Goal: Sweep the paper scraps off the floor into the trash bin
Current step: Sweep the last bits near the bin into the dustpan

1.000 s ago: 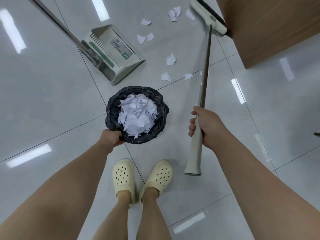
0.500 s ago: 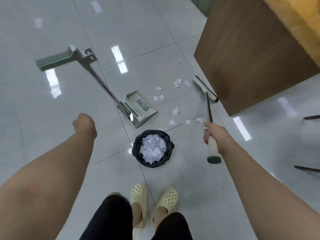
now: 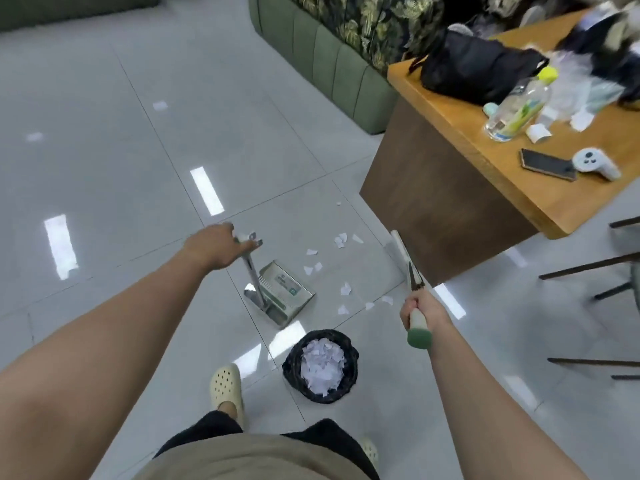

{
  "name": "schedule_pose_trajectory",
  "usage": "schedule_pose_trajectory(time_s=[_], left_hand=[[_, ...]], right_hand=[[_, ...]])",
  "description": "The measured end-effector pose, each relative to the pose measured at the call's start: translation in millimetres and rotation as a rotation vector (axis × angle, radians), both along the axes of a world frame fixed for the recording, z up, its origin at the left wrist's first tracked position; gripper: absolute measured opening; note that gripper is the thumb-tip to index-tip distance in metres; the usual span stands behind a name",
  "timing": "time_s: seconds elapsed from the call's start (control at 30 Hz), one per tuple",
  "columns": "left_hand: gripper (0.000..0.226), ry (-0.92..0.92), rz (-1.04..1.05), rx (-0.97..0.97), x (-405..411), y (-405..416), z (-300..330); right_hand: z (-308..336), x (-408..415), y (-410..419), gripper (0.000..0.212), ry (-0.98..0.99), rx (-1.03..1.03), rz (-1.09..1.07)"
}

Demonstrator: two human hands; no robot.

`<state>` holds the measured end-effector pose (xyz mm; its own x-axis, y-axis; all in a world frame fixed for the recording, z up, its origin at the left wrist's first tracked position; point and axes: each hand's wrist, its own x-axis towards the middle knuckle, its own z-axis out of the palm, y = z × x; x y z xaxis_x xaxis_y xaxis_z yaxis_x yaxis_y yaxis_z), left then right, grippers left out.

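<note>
Head view looks down on glossy grey floor tiles (image 3: 104, 161), with wide open floor to the left and far side. On the right a wooden table (image 3: 450, 209) closes in, its near corner just beside the broom head (image 3: 398, 249); dark chair legs (image 3: 588, 268) cross the right edge, and a green sofa (image 3: 329, 64) stands at the far side. The table top carries a black bag (image 3: 474, 64), a clear bottle (image 3: 516, 109), a phone (image 3: 547, 164) and a white controller (image 3: 594, 162).

Left hand (image 3: 213, 245) is curled round the top of the dustpan handle (image 3: 251, 268); the dustpan (image 3: 284, 289) sits on the floor below it. Right hand (image 3: 420, 311) grips the broom handle (image 3: 415, 320) near its green end. Paper scraps (image 3: 341, 240) lie scattered on the floor between dustpan and broom, further away than both hands. The trash bin (image 3: 320, 365), lined in black and full of scraps, stands nearer, between the arms, just right of a cream clog (image 3: 227, 384)
</note>
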<state>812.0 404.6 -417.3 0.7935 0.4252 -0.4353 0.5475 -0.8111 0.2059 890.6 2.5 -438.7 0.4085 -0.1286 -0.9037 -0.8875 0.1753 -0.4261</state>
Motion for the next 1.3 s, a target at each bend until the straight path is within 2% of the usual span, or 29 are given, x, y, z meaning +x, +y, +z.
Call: schedule_pose_trajectory(time_s=[0.03, 0.1, 0.27, 0.37, 0.43, 0.5, 0.57, 0.63, 0.73, 0.87, 0.93, 1.1, 1.3], left_hand=[[0.072, 0.102, -0.036, -0.035, 3.0, 10.6, -7.1], [0.064, 0.166, -0.076, -0.114, 6.0, 27.6, -20.7], [0.053, 0.176, -0.075, -0.312, 23.4, 45.9, -33.2], [0.052, 0.148, 0.064, -0.479, 40.6, 42.8, -44.2], [0.052, 0.13, 0.119, -0.496, 50.0, 39.5, -49.2], [0.053, 0.059, 0.136, -0.401, 55.3, 38.3, -52.2], [0.053, -0.035, 0.145, -0.213, 55.5, 39.8, -44.4], [0.05, -0.076, 0.114, -0.123, 60.2, 42.1, -37.1], [0.047, -0.041, 0.014, -0.087, 74.6, 50.0, -35.3], [0.042, -0.028, -0.122, -0.012, 102.3, 68.0, -31.0], [0.041, -0.029, -0.195, 0.029, 119.0, 76.4, -28.4], [0.038, 0.0, -0.389, 0.131, 169.9, 89.8, -28.8], [0.044, 0.01, -0.524, 0.138, 241.3, 112.2, -34.8]], right_hand=[[3.5, 0.5, 11.6, 0.02, -0.005, 0.01, -0.032], [8.5, -0.3, 29.3, 0.014, 0.0, 0.002, -0.066], [6.2, -27.1, 48.2, 0.02, 0.004, 0.082, -0.229], [5.8, -35.9, 49.0, 0.015, 0.023, 0.054, -0.3], [2.5, -34.6, 52.2, 0.009, 0.014, 0.082, -0.374], [-0.6, -28.4, 62.0, 0.01, 0.008, 0.136, -0.46], [-5.4, -24.0, 69.5, 0.012, 0.032, 0.152, -0.437], [-17.2, -20.1, 68.7, 0.014, 0.092, 0.167, -0.406], [-33.3, -11.0, 65.2, 0.023, 0.168, 0.144, -0.457], [-44.3, 12.4, 72.0, 0.024, 0.145, 0.063, -0.457], [-54.0, 18.5, 76.4, 0.02, 0.158, 0.036, -0.442], [-64.6, 38.3, 88.1, 0.009, 0.172, 0.084, -0.619], [-74.0, 65.1, 119.9, 0.016, 0.261, 0.043, -0.512]])
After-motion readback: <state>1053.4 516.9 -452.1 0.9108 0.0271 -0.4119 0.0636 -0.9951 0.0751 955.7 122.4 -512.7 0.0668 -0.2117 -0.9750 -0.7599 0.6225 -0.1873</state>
